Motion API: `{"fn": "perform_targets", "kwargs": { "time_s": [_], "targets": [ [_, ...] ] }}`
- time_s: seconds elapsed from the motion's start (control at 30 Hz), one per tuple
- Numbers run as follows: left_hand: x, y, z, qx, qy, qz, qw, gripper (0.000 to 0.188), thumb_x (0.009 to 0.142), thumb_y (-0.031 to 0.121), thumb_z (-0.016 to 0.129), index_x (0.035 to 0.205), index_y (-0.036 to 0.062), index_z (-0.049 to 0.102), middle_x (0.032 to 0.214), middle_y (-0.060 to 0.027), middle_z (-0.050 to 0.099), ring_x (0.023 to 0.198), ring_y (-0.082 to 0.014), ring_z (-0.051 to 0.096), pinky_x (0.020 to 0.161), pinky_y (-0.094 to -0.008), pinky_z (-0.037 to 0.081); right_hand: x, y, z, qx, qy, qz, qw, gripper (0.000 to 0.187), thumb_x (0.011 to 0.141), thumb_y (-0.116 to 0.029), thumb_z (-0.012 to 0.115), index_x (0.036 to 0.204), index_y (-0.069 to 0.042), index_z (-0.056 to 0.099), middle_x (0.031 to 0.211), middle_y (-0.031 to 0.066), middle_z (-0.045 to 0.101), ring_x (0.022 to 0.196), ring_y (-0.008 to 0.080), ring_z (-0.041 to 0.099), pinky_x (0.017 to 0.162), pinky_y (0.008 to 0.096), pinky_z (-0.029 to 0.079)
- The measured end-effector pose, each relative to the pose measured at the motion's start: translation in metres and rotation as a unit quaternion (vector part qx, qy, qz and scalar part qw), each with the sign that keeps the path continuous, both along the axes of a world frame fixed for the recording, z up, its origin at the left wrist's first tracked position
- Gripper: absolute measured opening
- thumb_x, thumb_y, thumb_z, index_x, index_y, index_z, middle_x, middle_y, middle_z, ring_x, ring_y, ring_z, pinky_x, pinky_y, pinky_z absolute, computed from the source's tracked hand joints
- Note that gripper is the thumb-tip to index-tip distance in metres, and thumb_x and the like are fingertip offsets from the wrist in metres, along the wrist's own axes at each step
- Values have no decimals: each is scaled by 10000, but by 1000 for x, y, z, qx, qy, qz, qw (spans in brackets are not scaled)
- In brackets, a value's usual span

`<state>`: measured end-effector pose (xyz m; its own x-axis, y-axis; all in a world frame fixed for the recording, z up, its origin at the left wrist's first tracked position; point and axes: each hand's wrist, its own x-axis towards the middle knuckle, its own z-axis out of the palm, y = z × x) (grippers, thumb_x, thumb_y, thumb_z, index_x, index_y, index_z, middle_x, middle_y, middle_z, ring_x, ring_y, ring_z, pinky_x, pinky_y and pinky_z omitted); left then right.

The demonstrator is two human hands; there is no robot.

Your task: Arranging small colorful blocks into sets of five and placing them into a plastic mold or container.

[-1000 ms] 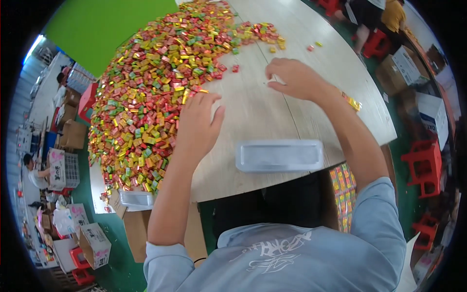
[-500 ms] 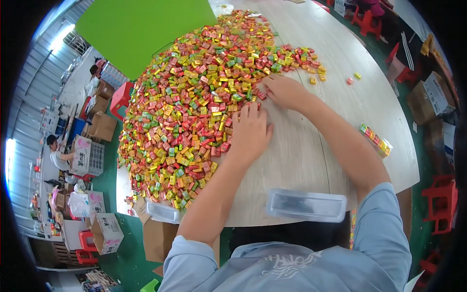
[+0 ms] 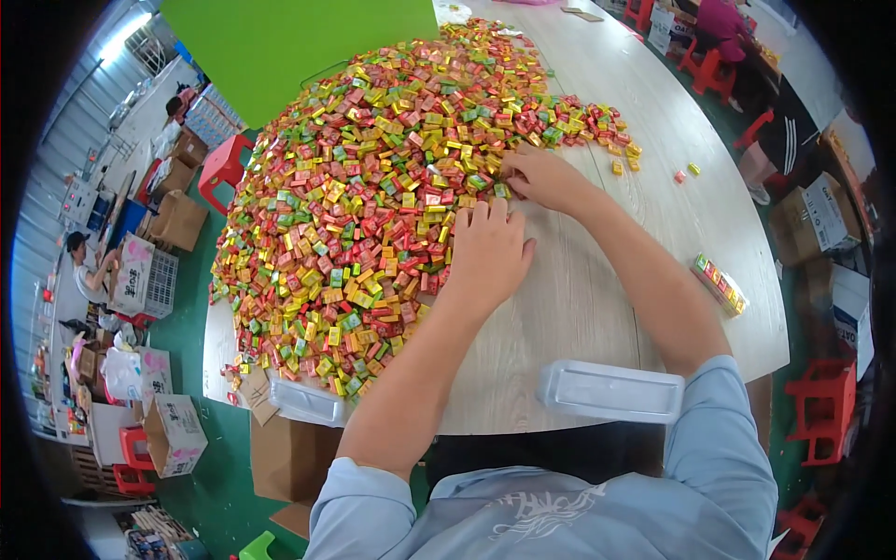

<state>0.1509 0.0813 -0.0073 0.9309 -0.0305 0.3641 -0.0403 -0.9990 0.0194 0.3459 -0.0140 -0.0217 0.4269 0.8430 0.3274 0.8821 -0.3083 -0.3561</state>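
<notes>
A large heap of small wrapped candies [image 3: 373,205] in red, yellow, orange and green covers the left and middle of the table. My left hand [image 3: 490,250] lies at the heap's right edge, its fingers stretched out and touching the candies there. Just beyond it, farther right, my right hand [image 3: 546,177] has its fingers bent together against the same edge. Its fingertips are partly lost among the candies, so what they grip cannot be made out. Near the front edge, between my forearms, lies a clear plastic tray [image 3: 611,392]. Another clear tray [image 3: 306,401] sits left of my left forearm.
A clear pack filled with candies [image 3: 719,285] lies right of my right forearm. Two loose candies [image 3: 686,174] rest farther back. A green panel [image 3: 299,47] stands behind the heap. Below the table's front left edge is an open cardboard box [image 3: 289,457]. Red stools [image 3: 821,411] surround the table.
The view has shifted slightly, moving the table contents in the picture. My left hand stays at the heap's edge; my right fingers have drawn closer together at the candies.
</notes>
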Motion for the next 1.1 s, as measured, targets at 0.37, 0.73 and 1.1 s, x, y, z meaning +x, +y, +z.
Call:
{"fn": "perform_targets", "kwargs": {
  "time_s": [0.37,0.73,1.1],
  "targets": [
    [19,14,-10,16,-100,-3,995,364,909,370,727,1098,62,685,1100,-102,631,1143,-272,543,991,-453,426,-30,-46,21,-46,127,-19,991,120,949,-74,609,1039,-37,678,1076,135,634,1027,315,638,880,416,522],
    [23,21,-16,36,-59,-14,998,383,907,362,731,1152,68,702,1162,-86,656,1154,-266,561,1019,-468,408,-33,-53,15,-28,129,-8,991,140,945,-69,610,1056,-31,684,1089,136,641,1049,319,635,924,409,520],
    [29,16,-13,37,-38,-3,999,266,931,212,698,1178,115,721,1108,-67,658,1088,-268,596,963,-459,422,-27,-56,16,-31,161,21,986,121,949,-78,625,1043,-22,676,1091,144,653,1040,308,642,906,399,517]
  ]
}}
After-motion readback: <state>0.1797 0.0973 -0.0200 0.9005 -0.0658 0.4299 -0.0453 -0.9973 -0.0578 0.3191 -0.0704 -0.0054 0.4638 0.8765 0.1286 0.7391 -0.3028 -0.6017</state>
